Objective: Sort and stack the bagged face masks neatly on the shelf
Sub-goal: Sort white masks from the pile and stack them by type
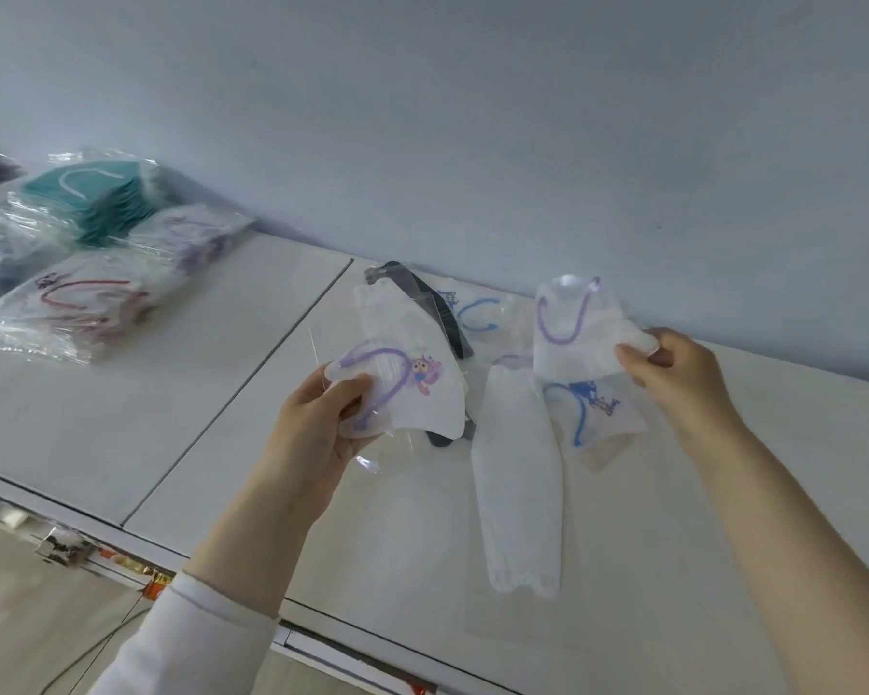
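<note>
- Holding a clear-bagged white mask with a purple ear loop and cartoon print (412,393) above the white shelf top (212,383), the left hand (317,423) pinches its lower corner, thumb on top and fingers curled beneath.
- The right hand (673,373) pinches the edge of a second bagged white mask with a purple loop (573,338), raised near the pale wall (472,117).
- Between the hands, a plain white bagged mask (518,479), a blue-loop bagged mask (600,411) and a dark grey mask (460,343) lie on the shelf.
- Far left sit bagged stacks: teal masks (96,198) and red-loop masks (76,303).

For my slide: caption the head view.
Left hand grips a cartoon-printed mask; right hand pinches a purple-looped mask above the shelf.
</note>
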Action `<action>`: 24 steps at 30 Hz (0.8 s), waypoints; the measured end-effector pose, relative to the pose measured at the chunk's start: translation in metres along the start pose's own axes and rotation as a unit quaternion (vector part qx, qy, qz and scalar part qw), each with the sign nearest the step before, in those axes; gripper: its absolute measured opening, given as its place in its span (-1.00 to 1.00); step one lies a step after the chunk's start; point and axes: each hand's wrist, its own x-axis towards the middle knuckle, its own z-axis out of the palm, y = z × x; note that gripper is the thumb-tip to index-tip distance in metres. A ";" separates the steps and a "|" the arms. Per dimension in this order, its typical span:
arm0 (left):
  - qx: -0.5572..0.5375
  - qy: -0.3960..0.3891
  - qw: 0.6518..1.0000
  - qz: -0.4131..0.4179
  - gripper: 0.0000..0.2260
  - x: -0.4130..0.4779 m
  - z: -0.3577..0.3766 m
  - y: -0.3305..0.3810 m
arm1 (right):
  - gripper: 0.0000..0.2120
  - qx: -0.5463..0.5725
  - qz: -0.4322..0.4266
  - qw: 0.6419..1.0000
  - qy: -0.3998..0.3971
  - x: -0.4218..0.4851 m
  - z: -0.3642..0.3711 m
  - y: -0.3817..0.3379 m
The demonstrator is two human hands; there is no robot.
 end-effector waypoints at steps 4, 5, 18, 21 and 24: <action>-0.004 -0.024 1.000 -0.014 -0.84 0.003 0.009 -0.006 | -0.74 0.078 -0.169 0.982 0.025 -0.038 -0.013 -0.029; -0.004 -0.036 0.999 -0.018 -0.86 0.004 0.012 -0.008 | -0.72 0.042 -0.236 0.971 0.017 -0.047 -0.010 -0.032; 0.012 -0.112 0.994 -0.006 -0.85 -0.006 0.035 -0.021 | -0.54 -0.082 -0.417 0.904 -0.037 -0.089 0.022 -0.006; -0.007 -0.060 0.998 -0.019 -0.95 -0.005 0.028 -0.024 | -0.56 0.200 -0.208 0.952 -0.105 -0.098 0.020 -0.003; -0.036 -0.057 0.997 -0.025 -0.88 -0.011 0.030 -0.032 | -0.34 0.424 0.029 0.890 -0.164 -0.104 0.027 -0.011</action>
